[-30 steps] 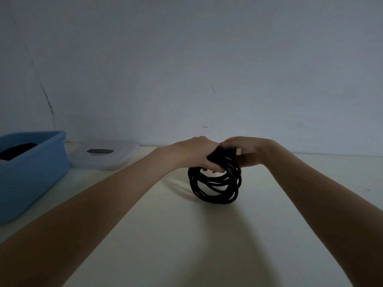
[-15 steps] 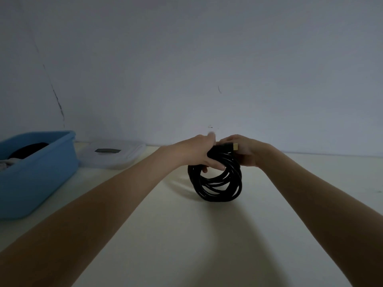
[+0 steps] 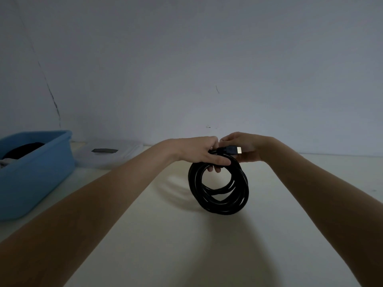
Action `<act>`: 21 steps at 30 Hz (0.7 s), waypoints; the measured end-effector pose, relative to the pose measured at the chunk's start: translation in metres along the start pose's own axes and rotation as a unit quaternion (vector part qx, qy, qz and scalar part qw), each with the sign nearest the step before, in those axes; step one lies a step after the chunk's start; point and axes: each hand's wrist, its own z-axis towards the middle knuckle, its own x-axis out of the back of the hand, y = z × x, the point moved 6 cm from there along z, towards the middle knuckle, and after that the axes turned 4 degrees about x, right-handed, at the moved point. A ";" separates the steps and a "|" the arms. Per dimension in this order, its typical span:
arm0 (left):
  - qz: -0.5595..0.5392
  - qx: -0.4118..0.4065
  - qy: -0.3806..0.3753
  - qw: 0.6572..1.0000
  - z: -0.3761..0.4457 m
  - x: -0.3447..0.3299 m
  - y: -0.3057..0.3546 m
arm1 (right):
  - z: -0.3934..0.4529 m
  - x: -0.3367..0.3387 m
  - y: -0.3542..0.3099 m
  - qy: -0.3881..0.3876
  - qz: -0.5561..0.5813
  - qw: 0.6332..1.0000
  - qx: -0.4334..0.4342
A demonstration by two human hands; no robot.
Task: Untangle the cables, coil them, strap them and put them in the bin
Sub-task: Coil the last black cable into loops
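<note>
Above the pale surface (image 3: 186,255), near its middle, the black cable coil (image 3: 218,191) stands upright, its lowest loops touching or almost touching the top. The left hand (image 3: 199,151) grips the top of the coil, fingers curled through the loops. The right hand (image 3: 242,147) pinches the connector (image 3: 233,150) with the metal tip, just beside the left. I judge the coil is finished and the loose end must be secured with a strap; no strap is visible. It is better to keep the left grip firm so the loops do not spring apart. The blue bin (image 3: 41,175) waits well apart on the left, beside a clear lid (image 3: 107,156).
</note>
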 end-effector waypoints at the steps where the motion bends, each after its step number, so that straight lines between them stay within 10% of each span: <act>1: -0.015 0.004 0.013 1.000 0.002 0.002 -0.002 | -0.001 0.002 -0.001 0.012 0.004 1.000 0.009; 21: -0.239 0.045 -0.032 0.970 0.001 0.011 -0.024 | -0.005 0.022 -0.026 0.049 -0.015 0.996 0.069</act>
